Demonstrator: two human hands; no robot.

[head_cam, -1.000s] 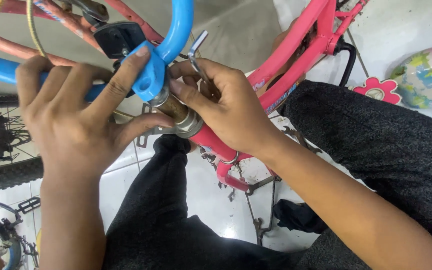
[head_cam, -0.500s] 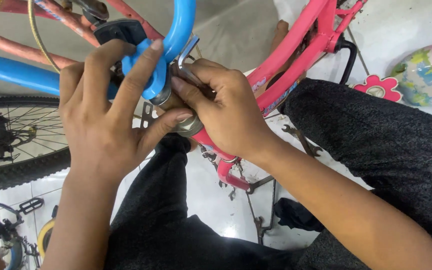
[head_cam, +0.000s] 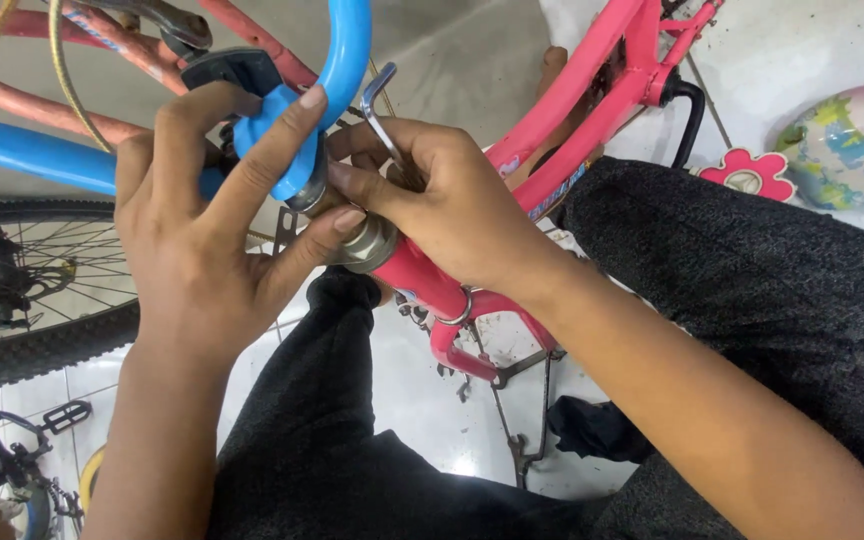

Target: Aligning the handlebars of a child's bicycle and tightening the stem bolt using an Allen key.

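Observation:
My left hand (head_cam: pixel 207 215) is wrapped around the blue stem clamp of a blue handlebar (head_cam: pixel 32 155), fingers over the top, thumb pressed near the silver headset ring (head_cam: pixel 367 245). My right hand (head_cam: pixel 442 205) grips a small bent metal key (head_cam: pixel 377 105) whose short end sticks up beside the blue bar. The key's working end is hidden behind my fingers. Below both hands the pink bicycle frame (head_cam: pixel 592 110) runs up to the right, its head tube meeting the blue stem.
A spoked wheel with a black tyre (head_cam: pixel 42 345) lies at the left. Reddish frame tubes (head_cam: pixel 12 95) cross the top left. My dark trouser legs (head_cam: pixel 752 280) fill the right and bottom. A pink flower ornament (head_cam: pixel 747 172) and a colourful seat (head_cam: pixel 852 140) lie on the white floor.
My left hand slid right along the blue bar onto the stem clamp. My right hand stayed at the stem, and the bent key now stands more upright.

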